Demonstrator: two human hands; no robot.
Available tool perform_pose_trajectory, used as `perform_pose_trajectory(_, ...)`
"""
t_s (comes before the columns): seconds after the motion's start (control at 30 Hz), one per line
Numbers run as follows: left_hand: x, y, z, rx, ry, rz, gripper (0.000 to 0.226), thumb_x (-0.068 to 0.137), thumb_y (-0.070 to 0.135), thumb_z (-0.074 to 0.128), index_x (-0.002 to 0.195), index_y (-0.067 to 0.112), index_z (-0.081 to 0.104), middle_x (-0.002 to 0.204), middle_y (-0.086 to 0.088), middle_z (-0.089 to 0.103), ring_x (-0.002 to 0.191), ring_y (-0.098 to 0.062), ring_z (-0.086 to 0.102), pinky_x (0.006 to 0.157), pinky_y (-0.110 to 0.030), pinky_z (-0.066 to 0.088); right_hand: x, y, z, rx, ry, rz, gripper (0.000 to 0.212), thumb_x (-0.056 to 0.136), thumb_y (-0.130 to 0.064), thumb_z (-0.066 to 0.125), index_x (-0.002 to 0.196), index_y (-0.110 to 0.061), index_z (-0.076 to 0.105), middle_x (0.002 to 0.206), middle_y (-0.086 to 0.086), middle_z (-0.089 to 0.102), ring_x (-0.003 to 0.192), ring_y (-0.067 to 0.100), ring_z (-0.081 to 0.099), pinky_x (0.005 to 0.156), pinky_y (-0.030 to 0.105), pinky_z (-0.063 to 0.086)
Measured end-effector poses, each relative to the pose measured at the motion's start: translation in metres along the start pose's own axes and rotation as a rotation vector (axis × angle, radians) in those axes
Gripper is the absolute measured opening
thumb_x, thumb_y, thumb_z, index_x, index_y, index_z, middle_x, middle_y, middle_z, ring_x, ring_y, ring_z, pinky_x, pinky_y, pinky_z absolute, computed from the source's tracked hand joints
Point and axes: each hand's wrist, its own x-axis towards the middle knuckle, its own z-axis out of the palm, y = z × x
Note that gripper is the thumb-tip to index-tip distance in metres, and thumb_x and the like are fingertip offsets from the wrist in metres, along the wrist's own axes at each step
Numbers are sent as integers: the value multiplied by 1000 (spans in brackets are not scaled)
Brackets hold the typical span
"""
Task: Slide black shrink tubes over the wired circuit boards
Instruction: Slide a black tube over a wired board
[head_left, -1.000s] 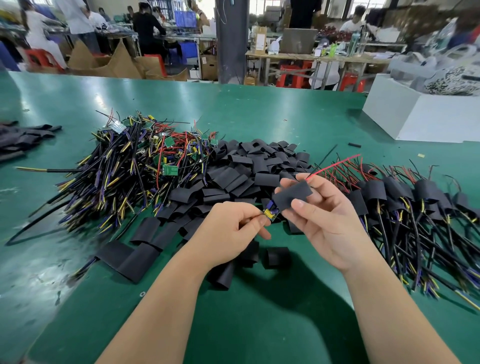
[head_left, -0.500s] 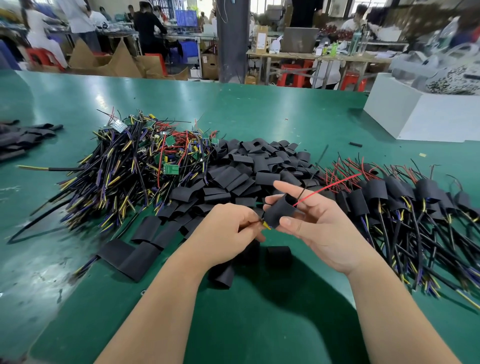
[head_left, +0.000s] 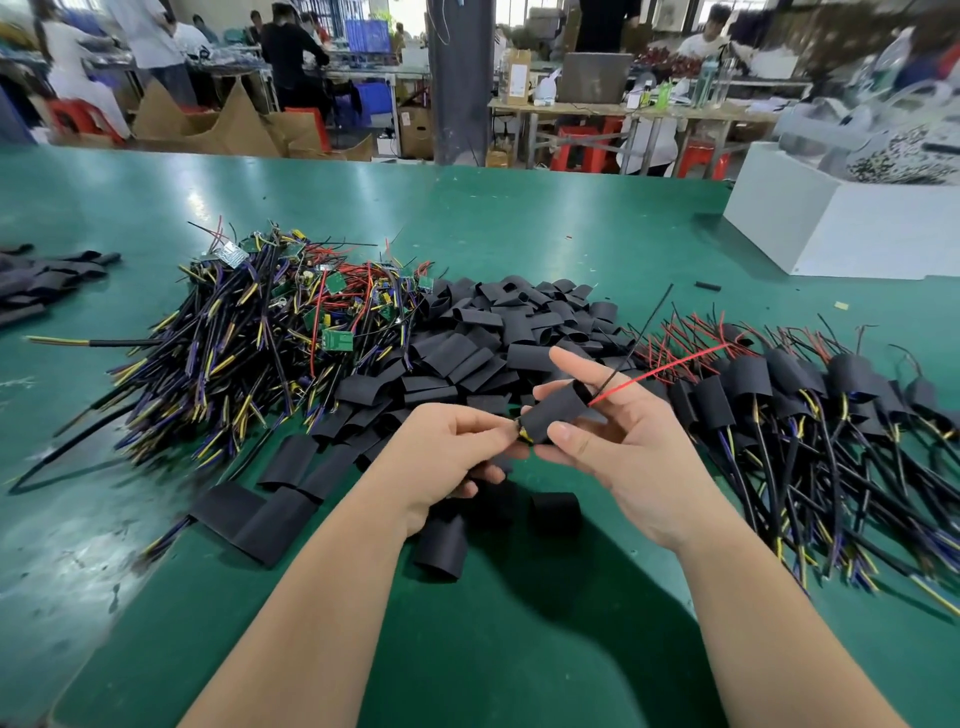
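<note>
Fingers (head_left: 567, 434) of right hand (head_left: 631, 452) pinching black shrink tube (head_left: 555, 414), left hand (head_left: 447, 449) pinching yellow wires (head_left: 522, 434)

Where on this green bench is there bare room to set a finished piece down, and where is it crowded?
Bare green bench lies between the forearms and in the far strip behind the piles, up to the white box. Crowded: the middle band, from unsleeved wired boards through loose tubes to sleeved pieces.

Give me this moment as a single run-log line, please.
step: sleeving | right hand: holds black tube | left hand: pinches wire end at tube's near opening | red wire: sticks out far opening
</note>
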Motion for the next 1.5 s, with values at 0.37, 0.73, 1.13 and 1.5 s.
perform_pose_trajectory(0.37,-3,9,-1,-369,15,-229,10,91,9,59,89,16,67,60,4,66,49,-5,62,40,-16,44,2,4,11,107,74,27,49,74,13,66,108,-22,67,100,3,72,87,26,65,75,34,57)
perform_pose_trajectory(0.73,1,2,7,-154,178,278,19,84,-3,67,82,15,72,68,2,72,59,-6,65,54,-15,50,7,3,12,352,301,126,33,70,-2,68,102,-8,64,85,9,71,78,21,71,65,28,57)
perform_pose_trajectory(1.13,-2,-1,9,228,298,672,27,77,0,76,91,23,73,83,11,73,79,-4,69,75,-15,52,10,3,10,527,374,285,21,70,-11,72,89,-6,65,86,12,74,75,20,73,64,24,57)
perform_pose_trajectory(1.5,-2,0,8,738,326,924,15,78,3,75,93,6,76,91,-4,72,85,-17,67,77,-33,54,8,2,10,522,415,337,23,63,-9,77,84,-1,72,89,18,74,81,29,73,62,23,57)
